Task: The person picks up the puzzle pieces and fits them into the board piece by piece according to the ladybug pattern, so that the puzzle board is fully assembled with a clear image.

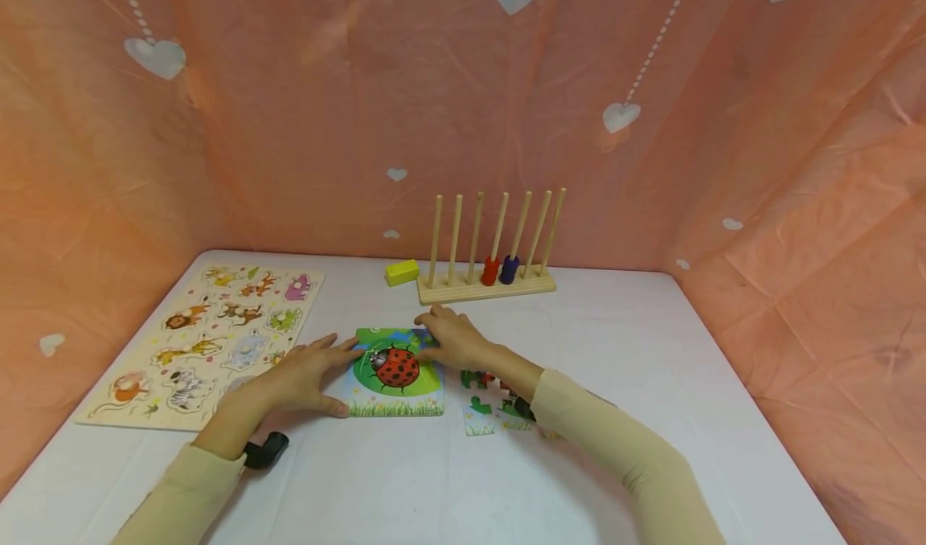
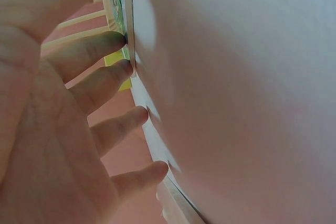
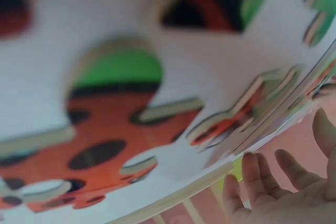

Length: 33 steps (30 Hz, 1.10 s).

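A square ladybug picture board (image 1: 398, 400) lies flat on the table. At its left edge my left hand (image 1: 307, 376) rests with fingers spread, thumb near the lower left corner; in the left wrist view the fingertips of the left hand (image 2: 79, 98) touch the board's edge and the tabletop. Over the upper right corner is my right hand (image 1: 459, 340), its fingers extended and hiding that corner. Loose ladybug puzzle pieces (image 1: 479, 424) lie right of the board, partly under the right forearm. Close up, the right wrist view shows red spotted pieces (image 3: 105, 150) and the right hand (image 3: 289, 187) beyond them.
A wooden animal puzzle board (image 1: 145, 348) lies at the left. At the back stands a peg rack (image 1: 463, 292) with red rings (image 1: 490, 271) and dark blue rings (image 1: 510, 270), a yellow block (image 1: 401, 272) beside it. An orange curtain (image 1: 325, 127) surrounds the table.
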Each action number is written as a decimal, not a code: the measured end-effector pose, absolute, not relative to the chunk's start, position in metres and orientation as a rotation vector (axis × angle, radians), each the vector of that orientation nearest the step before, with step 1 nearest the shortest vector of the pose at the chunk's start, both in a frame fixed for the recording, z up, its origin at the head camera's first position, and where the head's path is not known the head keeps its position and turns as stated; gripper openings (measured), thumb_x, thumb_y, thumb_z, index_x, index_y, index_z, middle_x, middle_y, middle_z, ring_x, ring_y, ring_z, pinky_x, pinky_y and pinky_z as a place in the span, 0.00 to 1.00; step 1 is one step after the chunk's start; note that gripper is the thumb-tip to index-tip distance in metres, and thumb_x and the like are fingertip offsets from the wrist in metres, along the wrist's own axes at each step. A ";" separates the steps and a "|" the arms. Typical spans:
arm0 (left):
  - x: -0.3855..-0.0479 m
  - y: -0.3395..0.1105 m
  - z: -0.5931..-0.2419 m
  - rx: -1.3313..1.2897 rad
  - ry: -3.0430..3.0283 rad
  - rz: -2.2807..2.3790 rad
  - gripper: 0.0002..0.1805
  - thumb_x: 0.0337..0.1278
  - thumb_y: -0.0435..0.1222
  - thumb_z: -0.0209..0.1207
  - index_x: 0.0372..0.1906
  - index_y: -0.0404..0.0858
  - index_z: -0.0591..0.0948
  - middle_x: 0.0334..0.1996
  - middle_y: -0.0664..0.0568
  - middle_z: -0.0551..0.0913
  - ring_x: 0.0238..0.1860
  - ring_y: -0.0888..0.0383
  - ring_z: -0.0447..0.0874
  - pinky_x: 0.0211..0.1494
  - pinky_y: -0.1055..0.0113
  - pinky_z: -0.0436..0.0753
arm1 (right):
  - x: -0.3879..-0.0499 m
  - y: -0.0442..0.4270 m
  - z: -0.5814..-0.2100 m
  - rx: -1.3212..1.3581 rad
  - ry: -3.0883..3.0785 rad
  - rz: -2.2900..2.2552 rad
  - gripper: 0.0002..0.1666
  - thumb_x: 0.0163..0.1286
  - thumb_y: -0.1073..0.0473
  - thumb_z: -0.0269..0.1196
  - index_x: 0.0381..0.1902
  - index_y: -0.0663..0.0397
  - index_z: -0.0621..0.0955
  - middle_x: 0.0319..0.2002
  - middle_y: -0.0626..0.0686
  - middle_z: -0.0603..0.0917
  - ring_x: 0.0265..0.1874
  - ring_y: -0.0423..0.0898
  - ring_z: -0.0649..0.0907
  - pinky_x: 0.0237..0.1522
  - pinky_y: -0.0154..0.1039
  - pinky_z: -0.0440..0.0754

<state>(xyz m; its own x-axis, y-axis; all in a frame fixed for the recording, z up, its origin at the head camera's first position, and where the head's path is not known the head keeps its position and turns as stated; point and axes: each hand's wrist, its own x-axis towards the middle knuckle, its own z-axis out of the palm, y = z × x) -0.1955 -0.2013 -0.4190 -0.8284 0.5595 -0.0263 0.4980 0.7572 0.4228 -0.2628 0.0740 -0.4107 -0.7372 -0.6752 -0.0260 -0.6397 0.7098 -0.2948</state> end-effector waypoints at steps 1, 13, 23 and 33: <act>-0.195 -0.201 -0.419 0.849 2.801 0.611 0.49 0.39 0.53 0.77 0.68 0.34 0.74 0.71 0.35 0.67 0.70 0.25 0.55 0.62 0.24 0.59 | -0.260 0.075 -0.411 -1.100 2.792 -0.368 0.34 0.68 0.46 0.67 0.65 0.58 0.75 0.54 0.56 0.77 0.51 0.50 0.77 0.47 0.47 0.75; -0.196 -0.201 -0.419 0.850 2.797 0.602 0.49 0.39 0.53 0.77 0.68 0.34 0.74 0.71 0.35 0.67 0.70 0.24 0.55 0.62 0.24 0.59 | -0.224 0.093 -0.413 -1.176 2.663 0.019 0.45 0.75 0.34 0.51 0.79 0.53 0.57 0.79 0.54 0.51 0.78 0.53 0.52 0.72 0.63 0.56; -0.195 -0.202 -0.420 0.842 2.799 0.614 0.49 0.39 0.53 0.77 0.68 0.34 0.74 0.71 0.35 0.66 0.70 0.24 0.55 0.62 0.23 0.59 | -0.220 0.099 -0.418 -1.157 2.612 -0.010 0.45 0.76 0.32 0.47 0.80 0.47 0.52 0.80 0.53 0.45 0.78 0.53 0.45 0.73 0.66 0.46; -0.195 -0.203 -0.421 0.836 2.804 0.624 0.49 0.39 0.52 0.77 0.68 0.34 0.74 0.71 0.35 0.66 0.70 0.24 0.55 0.62 0.23 0.58 | -0.219 0.097 -0.418 -1.149 2.608 -0.013 0.45 0.75 0.32 0.48 0.80 0.48 0.53 0.80 0.54 0.45 0.78 0.54 0.46 0.73 0.66 0.45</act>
<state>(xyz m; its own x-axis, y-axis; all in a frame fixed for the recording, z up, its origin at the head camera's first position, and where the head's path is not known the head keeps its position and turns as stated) -0.1952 -0.2033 -0.4212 -0.8333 0.5522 -0.0242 0.4899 0.7581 0.4304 -0.2194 0.0972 -0.4177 -0.6397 -0.7236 -0.2591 -0.7209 0.6818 -0.1241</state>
